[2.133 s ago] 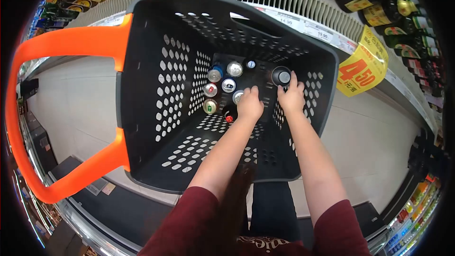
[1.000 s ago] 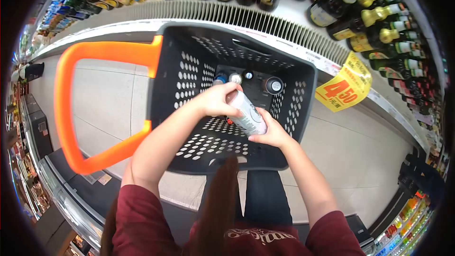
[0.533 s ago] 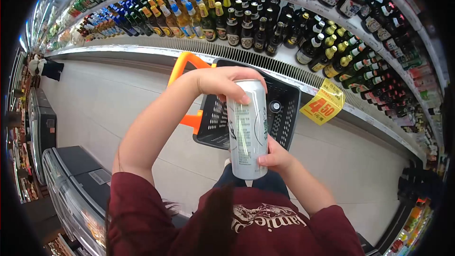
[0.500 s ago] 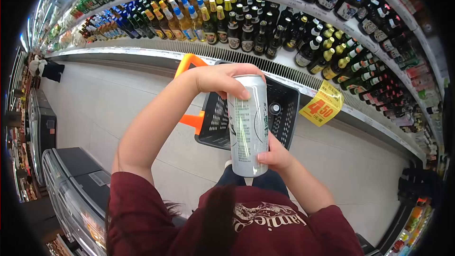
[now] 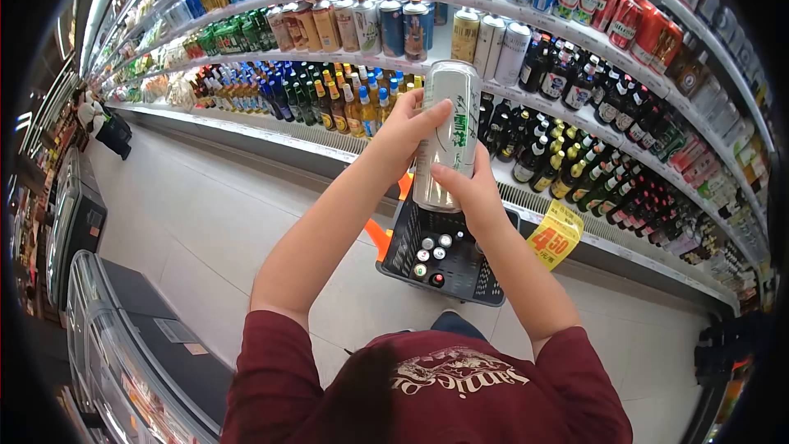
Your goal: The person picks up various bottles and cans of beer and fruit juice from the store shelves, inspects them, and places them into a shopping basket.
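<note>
A tall silver beer can with green lettering is held up in front of me, tilted a little, between both hands. My left hand grips its left side, the thumb lying across the front. Lower down, my right hand is wrapped round its right side near the base, thumb on the front. Below the can stands a black shopping basket with orange handle parts. Inside it are several cans and a dark bottle with a red cap.
Beer bottles crowd the low shelf ahead, with cans on the shelves above. A yellow price sign hangs off the shelf edge at right. Chest freezers line the left, and a person is far off down the aisle.
Both hands have raised the can away from me, toward the shelves, and turned it so the green lettering faces me. My view has tilted up, showing more shelves and the cans in the basket.
</note>
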`<state>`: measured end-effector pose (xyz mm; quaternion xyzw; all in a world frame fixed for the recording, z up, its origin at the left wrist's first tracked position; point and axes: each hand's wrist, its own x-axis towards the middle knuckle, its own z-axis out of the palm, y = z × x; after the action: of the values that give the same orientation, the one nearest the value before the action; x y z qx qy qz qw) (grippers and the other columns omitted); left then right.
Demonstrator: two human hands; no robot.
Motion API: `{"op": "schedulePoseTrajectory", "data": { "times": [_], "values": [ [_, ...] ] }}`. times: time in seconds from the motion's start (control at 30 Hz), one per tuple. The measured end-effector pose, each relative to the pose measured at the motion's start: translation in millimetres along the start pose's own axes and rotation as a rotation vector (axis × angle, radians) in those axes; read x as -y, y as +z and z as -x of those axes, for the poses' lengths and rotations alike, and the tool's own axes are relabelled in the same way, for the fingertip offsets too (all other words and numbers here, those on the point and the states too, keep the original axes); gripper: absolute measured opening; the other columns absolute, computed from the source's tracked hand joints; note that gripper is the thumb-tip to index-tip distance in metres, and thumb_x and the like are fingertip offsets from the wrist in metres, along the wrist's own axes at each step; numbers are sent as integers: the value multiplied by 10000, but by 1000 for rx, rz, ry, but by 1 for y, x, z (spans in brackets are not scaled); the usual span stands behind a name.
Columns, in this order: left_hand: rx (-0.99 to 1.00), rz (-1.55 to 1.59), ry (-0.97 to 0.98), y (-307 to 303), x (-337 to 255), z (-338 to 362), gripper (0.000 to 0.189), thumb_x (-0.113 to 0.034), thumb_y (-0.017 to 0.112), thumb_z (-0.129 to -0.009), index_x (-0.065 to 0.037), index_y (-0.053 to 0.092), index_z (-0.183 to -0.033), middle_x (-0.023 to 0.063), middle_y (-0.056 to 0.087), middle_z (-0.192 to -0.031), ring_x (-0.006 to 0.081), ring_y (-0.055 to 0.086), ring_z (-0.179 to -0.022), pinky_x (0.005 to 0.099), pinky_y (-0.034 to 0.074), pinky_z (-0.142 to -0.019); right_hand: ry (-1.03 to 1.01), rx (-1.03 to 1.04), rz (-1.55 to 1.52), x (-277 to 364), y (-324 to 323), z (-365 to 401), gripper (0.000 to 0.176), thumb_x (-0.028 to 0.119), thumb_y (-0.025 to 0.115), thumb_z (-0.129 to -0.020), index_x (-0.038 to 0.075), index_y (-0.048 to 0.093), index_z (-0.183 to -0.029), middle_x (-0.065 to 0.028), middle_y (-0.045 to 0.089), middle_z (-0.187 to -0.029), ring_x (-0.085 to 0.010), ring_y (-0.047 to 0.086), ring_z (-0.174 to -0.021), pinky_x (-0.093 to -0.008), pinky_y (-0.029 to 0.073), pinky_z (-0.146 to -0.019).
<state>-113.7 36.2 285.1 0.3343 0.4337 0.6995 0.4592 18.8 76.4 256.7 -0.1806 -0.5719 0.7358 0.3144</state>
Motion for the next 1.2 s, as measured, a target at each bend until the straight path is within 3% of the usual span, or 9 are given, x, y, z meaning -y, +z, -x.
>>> {"op": "schedulePoseTrajectory", "data": {
  "times": [0.23,0.4,0.63,0.87,0.97,1.2],
  "values": [
    [13,26,178,37,-33,-3,576,-242,617,-793,-62,301,-1239,98,492,-1054,149,534,-916,297,474,-738,-157,77,81,45,-1,-27,744,158,683,-679,-26,234,-1244,-151,466,-1112,-219,507,-1011,-329,447,-824],
    [38,-5,328,47,-67,-36,523,-252,608,-799,-61,337,-1204,84,520,-994,142,555,-834,295,488,-681,-251,220,69,91,-4,-53,632,254,531,-800,9,236,-1302,-120,428,-1182,-185,430,-1085,-307,336,-918],
    [-3,-55,426,51,-79,-55,530,-259,619,-790,-59,345,-1197,86,524,-990,144,557,-836,286,486,-674,-262,287,64,103,-15,-81,716,238,609,-755,-23,209,-1288,-159,432,-1171,-198,451,-1072,-313,361,-905],
    [-2,9,532,19,-57,-63,613,-254,605,-804,-56,272,-1279,92,478,-1092,142,501,-964,292,439,-797,-213,287,-40,70,-3,-103,757,219,617,-744,-24,177,-1310,-166,420,-1196,-223,437,-1102,-330,355,-917],
    [13,49,484,-4,-69,-67,606,-251,598,-810,-56,269,-1280,88,478,-1095,138,502,-957,285,440,-788,-242,250,30,60,14,-121,762,216,625,-745,-23,174,-1311,-163,422,-1192,-212,440,-1097,-324,364,-908],
    [73,-92,433,-82,-100,-74,658,-278,608,-804,-50,236,-1297,116,471,-1113,158,503,-974,296,444,-790,-299,184,-128,25,85,-150,722,201,636,-746,-16,213,-1290,-133,437,-1166,-182,455,-1062,-306,377,-890]
  ]
}}
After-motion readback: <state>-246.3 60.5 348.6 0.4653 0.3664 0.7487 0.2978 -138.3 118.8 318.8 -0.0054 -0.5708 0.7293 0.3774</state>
